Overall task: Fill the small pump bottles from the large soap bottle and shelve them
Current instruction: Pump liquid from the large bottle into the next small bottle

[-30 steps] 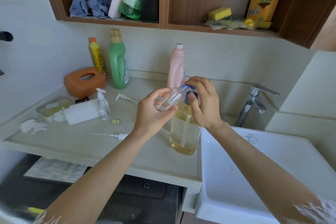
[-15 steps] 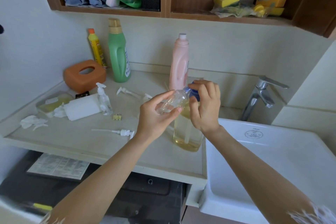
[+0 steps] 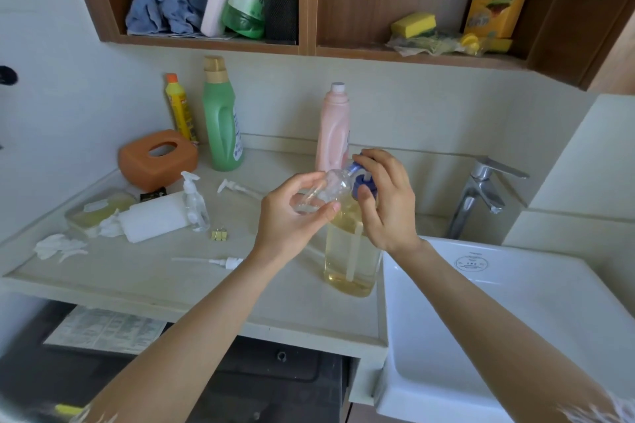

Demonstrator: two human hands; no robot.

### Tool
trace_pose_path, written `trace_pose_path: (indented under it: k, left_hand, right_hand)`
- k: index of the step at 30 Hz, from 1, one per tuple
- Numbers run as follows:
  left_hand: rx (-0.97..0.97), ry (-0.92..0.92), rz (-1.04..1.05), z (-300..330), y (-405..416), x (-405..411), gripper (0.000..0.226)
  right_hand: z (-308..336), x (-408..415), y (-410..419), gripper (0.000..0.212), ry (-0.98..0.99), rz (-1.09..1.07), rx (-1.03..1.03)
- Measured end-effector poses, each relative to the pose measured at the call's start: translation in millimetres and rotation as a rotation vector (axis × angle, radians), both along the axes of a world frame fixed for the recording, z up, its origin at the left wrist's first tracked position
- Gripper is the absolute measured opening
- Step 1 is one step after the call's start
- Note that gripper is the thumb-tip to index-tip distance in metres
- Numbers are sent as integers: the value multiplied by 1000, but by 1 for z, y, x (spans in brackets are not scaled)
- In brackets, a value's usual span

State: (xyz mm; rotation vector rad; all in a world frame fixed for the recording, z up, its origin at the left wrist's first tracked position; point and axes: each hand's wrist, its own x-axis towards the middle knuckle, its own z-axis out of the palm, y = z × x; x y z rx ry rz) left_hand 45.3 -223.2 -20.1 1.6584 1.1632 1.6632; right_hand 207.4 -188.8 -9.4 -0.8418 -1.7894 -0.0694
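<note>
Beside the sink [image 3: 515, 285], head view: left hand [image 3: 295, 216] grasps a small clear bottle [image 3: 323, 191], tilted, its mouth at the blue pump [image 3: 360, 178] of the soap bottle [image 3: 350, 251], which stands on the counter [image 3: 171, 285] just left of the sink. Right hand [image 3: 388, 203] is curled over the pump head, thumb under it. Step in hand, judged: dispensing soap into the small bottle; little liquid visible inside. Next calls for steady presses with the mouth held under the nozzle. Left of the sink lie two loose pump tops [image 3: 237, 187] [image 3: 220, 262] and a capped small bottle [image 3: 194, 203].
</note>
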Motion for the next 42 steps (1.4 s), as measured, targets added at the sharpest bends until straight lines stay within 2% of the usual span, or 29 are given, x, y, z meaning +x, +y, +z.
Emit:
trace_pose_path:
  k: [9, 17, 26, 35, 42]
  left_hand:
    - [-3, -35, 15, -9, 2, 6, 40]
    - [-67, -53, 6, -16, 1, 7, 41]
    - [-46, -15, 6, 5, -5, 6, 31]
    - [-12, 26, 19, 0, -5, 10, 49]
    - [-41, 13, 89, -12, 0, 13, 41]
  right_hand:
    - [-15, -12, 9, 36, 85, -55, 116]
    - [-14, -13, 5, 32, 102, -103, 42]
    - [8, -3, -2, 37, 87, -17, -44]
    - [-17, -8, 9, 41, 46, 9, 103]
    - [-18, -15, 12, 37, 117, -113, 97]
